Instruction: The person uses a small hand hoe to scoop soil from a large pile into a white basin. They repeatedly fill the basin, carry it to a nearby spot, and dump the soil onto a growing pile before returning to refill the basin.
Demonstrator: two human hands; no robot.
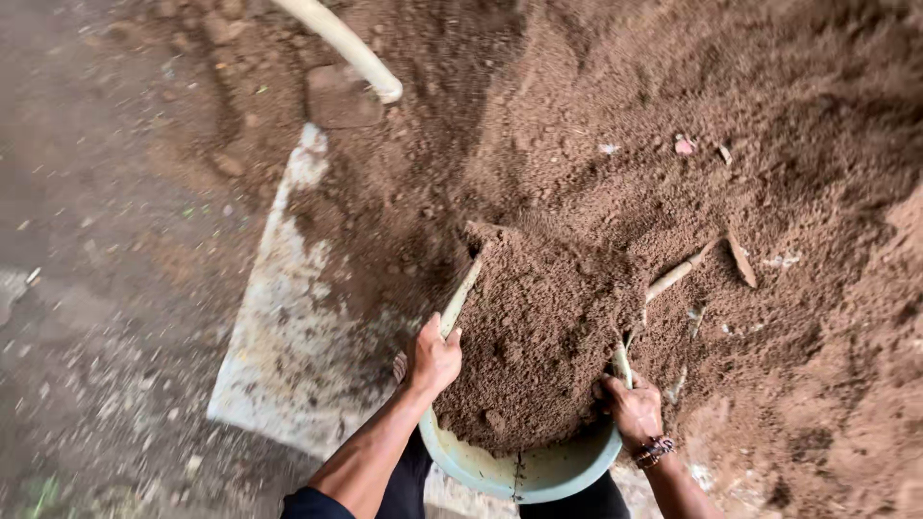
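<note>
Soil (538,327) is sitting heaped on a flat tray (461,293) that both hands are tipping over a pale green basin (524,471), right at the foot of the big dirt pile (731,144). The left hand (433,360) is clamped around the tray's left edge, and the right hand (633,408) is closed on the right edge, bracelet (654,450) on the wrist.

The load is looking way wider than the basin's mouth, so I'm guessing a good part is going to slide past the rim onto the ground or the person's legs if the tray tilts too fast. The grip is also only on thin edges with heavy soil on top, so it could twist and dump sideways.

The basin itself is mostly hidden under the tray; only the near rim is showing, so I can't tell how full it's getting. A dusty slab (279,327) is lying to the left and a curved pale handle (351,48) is poking in up top.
</note>
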